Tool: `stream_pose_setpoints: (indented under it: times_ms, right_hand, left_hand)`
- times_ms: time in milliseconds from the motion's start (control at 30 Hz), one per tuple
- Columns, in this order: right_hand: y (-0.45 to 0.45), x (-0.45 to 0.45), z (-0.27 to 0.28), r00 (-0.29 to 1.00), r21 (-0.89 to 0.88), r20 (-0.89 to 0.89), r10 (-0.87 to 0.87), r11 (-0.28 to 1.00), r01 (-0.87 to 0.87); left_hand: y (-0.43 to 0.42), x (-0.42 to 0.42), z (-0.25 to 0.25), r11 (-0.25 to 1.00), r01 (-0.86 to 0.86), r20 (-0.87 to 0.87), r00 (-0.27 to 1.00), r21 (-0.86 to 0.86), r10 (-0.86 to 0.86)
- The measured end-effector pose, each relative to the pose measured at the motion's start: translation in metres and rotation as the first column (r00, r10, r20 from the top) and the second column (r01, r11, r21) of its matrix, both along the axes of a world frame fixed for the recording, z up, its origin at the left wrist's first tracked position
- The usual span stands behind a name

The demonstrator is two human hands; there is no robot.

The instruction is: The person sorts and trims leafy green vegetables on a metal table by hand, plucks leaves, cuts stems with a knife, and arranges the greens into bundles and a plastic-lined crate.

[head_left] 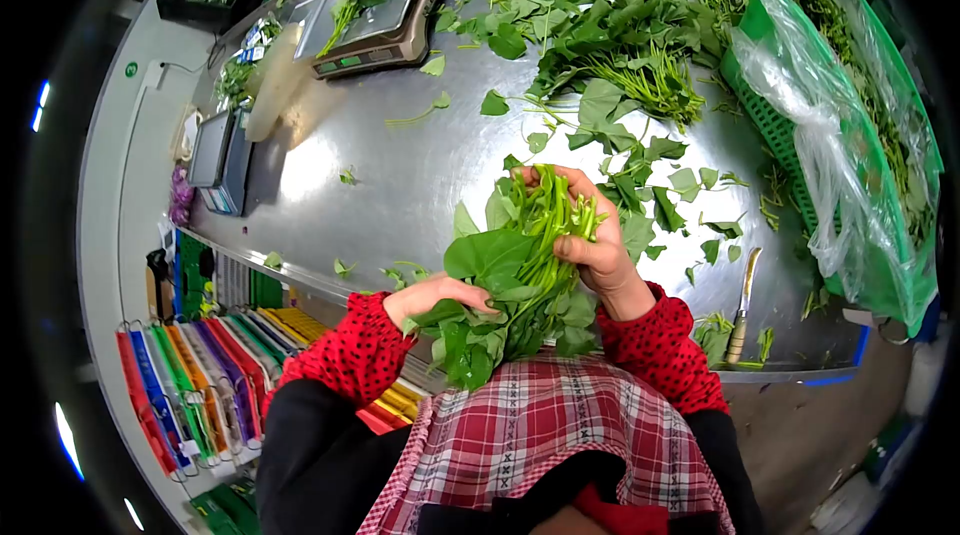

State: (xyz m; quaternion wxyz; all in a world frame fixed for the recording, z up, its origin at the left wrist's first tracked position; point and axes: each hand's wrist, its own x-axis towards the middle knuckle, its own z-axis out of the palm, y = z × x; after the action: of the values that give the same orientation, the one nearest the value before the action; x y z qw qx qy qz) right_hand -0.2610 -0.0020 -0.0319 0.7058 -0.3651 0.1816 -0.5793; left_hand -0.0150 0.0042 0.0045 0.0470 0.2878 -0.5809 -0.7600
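Note:
A bunch of leafy green stems (520, 275) is held in front of my apron, above the table's near edge. My right hand (595, 235) wraps round the cut stem ends, thumb in front. Lower down, my left hand (440, 300) grips the leafy end, its fingers partly hidden under the leaves. Beyond my hands lies a large heap of the same greens (620, 35), with a bundle of stems (650, 80) at its near side. To the right of my right hand rests a knife (742, 310) with a wooden handle, near the table's front edge.
A green plastic basket (780, 145) with a clear bag and greens stands at right. At the back left, a weighing scale (385, 35) carries a few stems. Another scale (220, 160) sits at the left edge. Coloured strips (200, 385) hang below the metal table (390, 175).

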Motion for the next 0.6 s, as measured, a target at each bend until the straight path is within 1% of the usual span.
stream_pose_setpoints:
  times_ms: [67,100,167,200,233,267,300,333,367,400,433,467,500,533,567,600]
  right_hand:
    - [-0.001,0.001,0.001,0.998,-0.025,-0.02,-0.065,0.998,0.065]
    - [-0.001,0.001,0.002,0.998,-0.025,-0.031,-0.061,0.998,0.06]
    - [0.0,0.003,0.003,0.988,0.06,0.153,0.019,0.998,-0.028]
    - [-0.001,0.004,0.003,0.983,0.107,0.183,0.034,0.993,-0.054]
    - [-0.003,0.004,-0.001,0.983,0.119,0.18,0.037,0.991,-0.059]
    - [-0.007,0.003,-0.009,0.989,0.102,0.149,0.009,0.994,-0.024]
    - [-0.008,0.001,-0.015,0.993,0.081,0.119,-0.02,0.997,0.011]
    - [-0.008,-0.003,-0.009,0.994,0.12,0.055,-0.094,0.989,0.087]
    - [-0.008,-0.008,-0.008,0.986,0.212,0.089,-0.143,0.97,0.122]
    - [-0.009,-0.01,-0.008,0.984,0.168,0.067,-0.167,0.974,0.154]
    - [-0.01,-0.011,-0.007,0.98,0.122,0.046,-0.191,0.975,0.184]
    - [-0.01,-0.01,-0.005,0.981,0.122,0.04,-0.19,0.975,0.184]
    - [-0.01,-0.007,-0.003,0.979,0.082,-0.087,-0.182,0.979,0.189]
    - [-0.008,-0.005,-0.002,0.961,0.049,-0.215,-0.172,0.981,0.187]
    - [-0.007,-0.005,-0.001,0.961,0.053,-0.222,-0.164,0.982,0.18]
    - [-0.009,-0.006,0.0,0.968,0.102,-0.183,-0.173,0.976,0.194]
  left_hand:
    - [0.002,0.0,-0.002,0.981,-0.062,0.088,0.995,0.182,0.047]
    - [0.003,0.0,-0.003,0.958,-0.106,0.137,0.988,0.266,0.071]
    - [0.003,-0.002,-0.007,0.903,-0.179,0.288,0.955,0.39,0.065]
    - [0.003,-0.008,0.003,0.83,-0.263,0.285,0.949,0.493,0.132]
    - [0.007,-0.009,0.003,0.822,-0.266,0.283,0.95,0.503,0.134]
    - [0.013,-0.01,0.0,0.809,-0.361,0.203,0.932,0.464,0.3]
    - [0.016,-0.011,-0.003,0.779,-0.457,0.116,0.883,0.429,0.455]
    - [0.012,0.012,-0.046,0.656,-0.477,0.112,0.848,0.585,0.517]
    - [0.013,0.012,-0.057,0.667,-0.619,0.159,0.771,0.414,0.616]
    - [0.009,0.001,-0.049,0.679,-0.715,0.188,0.699,0.165,0.69]
    - [0.002,-0.015,-0.034,0.641,-0.761,0.19,0.618,-0.097,0.763]
    - [-0.003,-0.023,-0.022,0.64,-0.763,0.186,0.618,-0.092,0.764]
    - [-0.008,-0.03,-0.009,0.533,-0.579,-0.055,0.708,-0.617,0.704]
    - [-0.01,-0.039,0.002,0.402,-0.348,-0.081,0.832,-0.847,0.548]
    - [-0.011,-0.048,0.014,0.134,-0.165,-0.098,0.907,-0.977,0.409]
    - [-0.015,-0.047,0.001,0.148,-0.099,-0.034,0.919,-0.984,0.393]
